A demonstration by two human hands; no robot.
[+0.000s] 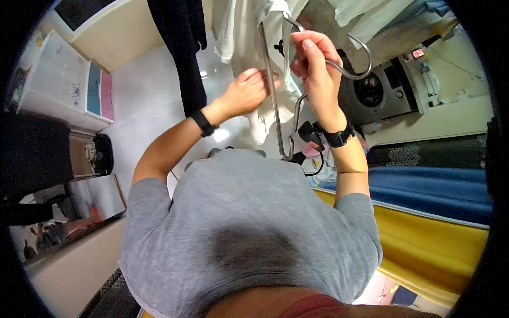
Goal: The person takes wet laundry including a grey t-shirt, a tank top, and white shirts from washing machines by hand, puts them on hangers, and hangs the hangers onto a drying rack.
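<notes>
My right hand (314, 69) is closed around the neck of a silver metal hanger (275, 106), just below its hook (360, 58). The hanger's frame hangs down in front of my chest. My left hand (246, 93) rests against a white garment (275, 32) that hangs ahead of me, fingers pinching its cloth beside the hanger's long bar. Both wrists wear black bands. A dark garment (185, 47) hangs to the left of the white one.
A white drawer unit with blue and pink fronts (79, 85) stands at far left. A grey appliance with a round fan opening (376, 90) sits right of the hanging clothes. A bed with blue cover (440, 188) and yellow side (424, 238) lies at right. Pale tiled floor (143, 95) below.
</notes>
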